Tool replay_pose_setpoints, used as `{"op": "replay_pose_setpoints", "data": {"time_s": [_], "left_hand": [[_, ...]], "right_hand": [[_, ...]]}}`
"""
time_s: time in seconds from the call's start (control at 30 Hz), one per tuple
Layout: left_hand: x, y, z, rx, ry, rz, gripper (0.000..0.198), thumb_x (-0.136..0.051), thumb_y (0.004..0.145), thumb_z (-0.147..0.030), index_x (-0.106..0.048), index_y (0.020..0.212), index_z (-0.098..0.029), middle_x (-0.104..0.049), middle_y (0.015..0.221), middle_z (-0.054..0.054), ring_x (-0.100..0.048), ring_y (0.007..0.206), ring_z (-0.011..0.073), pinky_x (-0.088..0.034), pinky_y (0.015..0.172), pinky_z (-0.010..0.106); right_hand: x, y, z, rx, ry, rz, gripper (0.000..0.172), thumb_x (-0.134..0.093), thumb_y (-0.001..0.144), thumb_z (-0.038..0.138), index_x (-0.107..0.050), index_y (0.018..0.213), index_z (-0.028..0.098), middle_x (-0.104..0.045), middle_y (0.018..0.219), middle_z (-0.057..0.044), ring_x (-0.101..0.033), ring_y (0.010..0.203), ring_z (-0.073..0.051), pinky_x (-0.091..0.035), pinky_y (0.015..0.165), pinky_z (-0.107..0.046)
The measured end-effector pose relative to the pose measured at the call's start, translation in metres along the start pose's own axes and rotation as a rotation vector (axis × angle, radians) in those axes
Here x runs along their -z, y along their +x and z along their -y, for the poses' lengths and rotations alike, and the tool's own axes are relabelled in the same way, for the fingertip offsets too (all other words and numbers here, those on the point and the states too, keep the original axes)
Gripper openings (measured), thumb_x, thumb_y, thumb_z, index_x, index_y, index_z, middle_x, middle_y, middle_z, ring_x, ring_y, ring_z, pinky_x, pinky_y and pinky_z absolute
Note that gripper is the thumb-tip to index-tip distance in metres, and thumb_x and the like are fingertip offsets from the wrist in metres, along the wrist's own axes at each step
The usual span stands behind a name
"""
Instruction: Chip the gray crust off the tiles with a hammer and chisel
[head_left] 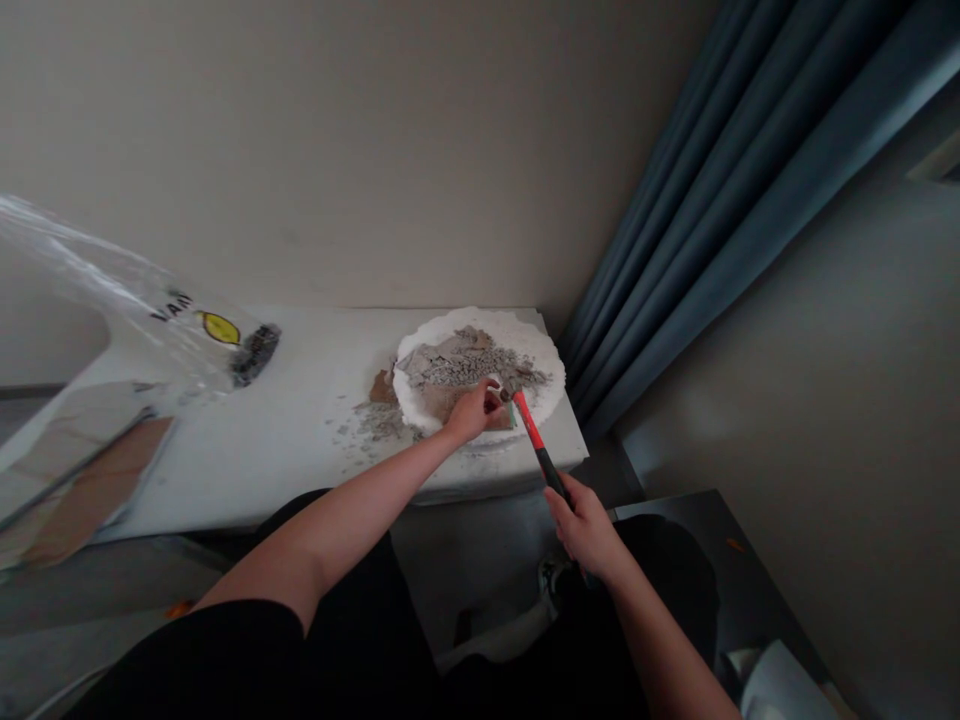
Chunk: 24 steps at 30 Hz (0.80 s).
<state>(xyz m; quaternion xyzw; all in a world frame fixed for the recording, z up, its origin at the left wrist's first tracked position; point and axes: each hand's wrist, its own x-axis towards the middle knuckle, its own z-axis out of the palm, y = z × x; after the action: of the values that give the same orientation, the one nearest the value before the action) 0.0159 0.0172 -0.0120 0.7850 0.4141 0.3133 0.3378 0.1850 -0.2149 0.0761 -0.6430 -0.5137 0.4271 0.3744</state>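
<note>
My right hand [583, 520] is wrapped round the black grip of a hammer [531, 422] with a red and black handle. The hammer's head reaches down to grey crumbled material [450, 358] on a round white piece [553, 360] with a ragged edge. Close to the left of the head, my left hand [472, 408] is curled, thumb and fingers bent toward each other. What lies between these fingers is too small to make out. Under and beside my left hand is a flat brownish piece [442, 400], with a thin greenish edge near the hammer.
The white table [300, 440] stands against a wall. Grey crumbs [379, 420] are scattered left of the round piece. Further left are a clear plastic bag [180, 330] with dark material at one end and a brown flat panel [101, 490]. A blue curtain [690, 240] hangs at right.
</note>
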Motion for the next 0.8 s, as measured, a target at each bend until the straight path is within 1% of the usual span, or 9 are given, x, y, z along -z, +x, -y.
{"op": "replay_pose_setpoints", "data": {"time_s": [0.17,0.3,0.43,0.6,0.7,0.8], "left_hand": [[0.0012,-0.0020,-0.0030,-0.010,0.022,0.001,0.043,-0.066,0.078,-0.027,-0.048,0.117,-0.019,-0.072,0.084,0.001,-0.066,0.071,0.0154,-0.048,0.067,0.027],[0.0006,-0.0031,-0.0034,-0.008,0.012,-0.006,0.040,-0.065,0.078,-0.026,-0.049,0.114,-0.020,-0.071,0.083,0.000,-0.065,0.071,0.0146,-0.048,0.067,0.027],[0.0008,-0.0035,-0.0040,-0.022,0.032,-0.008,0.042,-0.065,0.078,-0.026,-0.048,0.116,-0.019,-0.070,0.081,0.000,-0.064,0.070,0.0145,-0.047,0.066,0.026],[0.0015,-0.0038,-0.0058,0.003,0.030,-0.005,0.043,-0.066,0.077,-0.025,-0.049,0.117,-0.020,-0.071,0.082,0.000,-0.065,0.070,0.0144,-0.048,0.066,0.027],[0.0013,-0.0037,-0.0057,0.001,0.039,-0.006,0.044,-0.066,0.078,-0.025,-0.049,0.117,-0.020,-0.070,0.080,-0.001,-0.064,0.068,0.0140,-0.047,0.066,0.026],[0.0012,-0.0035,-0.0055,0.004,0.033,-0.004,0.042,-0.067,0.077,-0.024,-0.051,0.116,-0.020,-0.070,0.079,-0.001,-0.063,0.068,0.0138,-0.047,0.066,0.026]], "right_hand": [[0.0024,-0.0021,0.0009,0.007,0.009,-0.017,0.035,-0.050,0.092,0.046,-0.062,0.105,0.016,-0.048,0.058,0.004,-0.045,0.048,-0.011,-0.037,0.044,-0.020],[0.0033,-0.0029,0.0020,0.007,0.005,0.015,0.036,-0.051,0.092,0.046,-0.062,0.106,0.015,-0.047,0.057,0.004,-0.045,0.048,-0.011,-0.037,0.044,-0.021],[0.0036,-0.0039,0.0031,0.011,0.004,-0.008,0.037,-0.050,0.092,0.046,-0.061,0.110,0.016,-0.048,0.058,0.004,-0.044,0.048,-0.011,-0.037,0.045,-0.021],[0.0043,-0.0040,0.0039,0.023,-0.018,0.004,0.034,-0.051,0.091,0.045,-0.063,0.104,0.016,-0.049,0.059,0.004,-0.045,0.050,-0.011,-0.037,0.045,-0.021],[0.0046,-0.0044,0.0035,0.035,-0.024,-0.015,0.035,-0.050,0.092,0.045,-0.062,0.105,0.016,-0.050,0.061,0.003,-0.046,0.051,-0.012,-0.037,0.046,-0.021],[0.0039,-0.0047,0.0023,0.029,-0.036,-0.006,0.034,-0.051,0.091,0.044,-0.062,0.106,0.015,-0.051,0.062,0.002,-0.046,0.052,-0.012,-0.036,0.047,-0.021]]}}
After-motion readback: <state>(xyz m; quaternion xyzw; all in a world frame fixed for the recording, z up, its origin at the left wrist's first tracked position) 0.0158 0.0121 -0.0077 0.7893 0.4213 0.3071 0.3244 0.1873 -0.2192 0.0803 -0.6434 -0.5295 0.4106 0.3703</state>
